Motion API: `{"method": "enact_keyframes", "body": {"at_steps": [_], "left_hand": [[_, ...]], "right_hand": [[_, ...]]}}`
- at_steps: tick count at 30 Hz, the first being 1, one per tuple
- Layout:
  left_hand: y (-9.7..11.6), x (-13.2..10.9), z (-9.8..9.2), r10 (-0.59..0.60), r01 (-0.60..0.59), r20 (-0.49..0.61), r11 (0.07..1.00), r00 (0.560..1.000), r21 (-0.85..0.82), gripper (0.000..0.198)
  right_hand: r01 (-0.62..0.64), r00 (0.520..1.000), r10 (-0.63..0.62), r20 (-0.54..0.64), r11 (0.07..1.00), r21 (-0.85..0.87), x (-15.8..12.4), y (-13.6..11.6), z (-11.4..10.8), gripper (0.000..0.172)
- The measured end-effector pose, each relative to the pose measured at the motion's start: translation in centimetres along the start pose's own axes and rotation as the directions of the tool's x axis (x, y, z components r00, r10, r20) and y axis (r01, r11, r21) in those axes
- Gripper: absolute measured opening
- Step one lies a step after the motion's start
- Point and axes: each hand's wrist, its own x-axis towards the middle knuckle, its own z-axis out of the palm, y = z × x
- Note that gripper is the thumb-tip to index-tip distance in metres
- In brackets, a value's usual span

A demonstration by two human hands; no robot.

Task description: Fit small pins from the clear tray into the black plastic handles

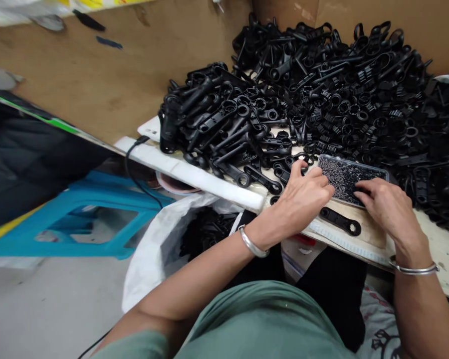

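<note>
My left hand (303,194) rests on the table edge, fingers curled and reaching toward black plastic lever parts (262,177) just beyond its fingertips. What it holds, if anything, is hidden. My right hand (383,204) lies beside it with fingertips dipped into a clear shallow tray (381,172) of several small dark screws (344,177). A single black lever part (339,221) lies on the table between my hands. Both wrists wear silver bangles.
A large heap of black plastic parts (340,85) covers the table back to brown cardboard walls (97,75). Below the table edge a white bag (160,244) holds more black parts. A blue plastic stool (97,214) stands on the floor at left. A black cable (134,164) hangs over the edge.
</note>
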Motion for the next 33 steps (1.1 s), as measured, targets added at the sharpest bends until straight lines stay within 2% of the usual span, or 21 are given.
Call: {"method": "enact_keyframes", "body": {"at_steps": [5,8,14,16,19,23,25,28,31,33], "left_hand": [[-0.5,2.3,-0.2,0.017,-0.017,0.107,1.000,0.994,0.000,0.032],[-0.5,3.5,0.1,0.028,-0.026,0.182,1.000,0.983,-0.013,0.033],[-0.4,4.7,1.0,0.029,-0.023,0.252,0.999,0.967,-0.026,0.031],[-0.5,4.7,1.0,0.033,-0.025,0.274,0.999,0.961,-0.034,0.030],[-0.8,4.7,1.1,0.015,0.003,0.230,0.997,0.973,-0.079,0.030],[-1.3,4.8,1.3,-0.064,0.114,0.220,0.968,0.973,-0.224,0.025],[-1.4,4.6,1.3,-0.121,0.185,0.203,0.924,0.972,-0.335,0.023],[-1.4,4.1,1.1,-0.237,0.261,0.113,0.808,0.965,-0.529,0.020],[-1.0,3.1,0.7,-0.347,0.283,0.061,0.635,0.936,-0.719,0.013],[-0.6,2.5,0.6,-0.394,0.285,0.091,0.470,0.915,-0.835,0.009]], "right_hand": [[-0.012,0.999,0.014,-0.039,0.999,0.030,-0.1,0.2,0.5,0.022],[0.022,0.993,-0.006,-0.117,0.991,0.132,-0.4,0.8,1.1,0.020],[0.140,0.964,-0.041,-0.264,0.918,0.370,-1.2,1.4,1.3,0.019],[0.139,0.959,-0.012,-0.283,0.889,0.436,-1.6,1.3,1.1,0.017],[0.103,0.958,0.068,-0.280,0.827,0.553,-2.2,1.0,0.9,0.015],[0.013,0.962,0.192,-0.194,0.677,0.736,-2.7,0.2,0.7,0.015],[-0.021,0.960,0.237,-0.150,0.593,0.805,-2.7,-0.3,0.6,0.017],[-0.037,0.962,0.258,-0.084,0.432,0.901,-2.9,-1.0,0.3,0.022],[-0.049,0.963,0.268,-0.025,0.265,0.963,-3.2,-1.7,0.1,0.025],[-0.044,0.954,0.298,-0.025,0.223,0.974,-3.6,-2.0,0.2,0.024]]}}
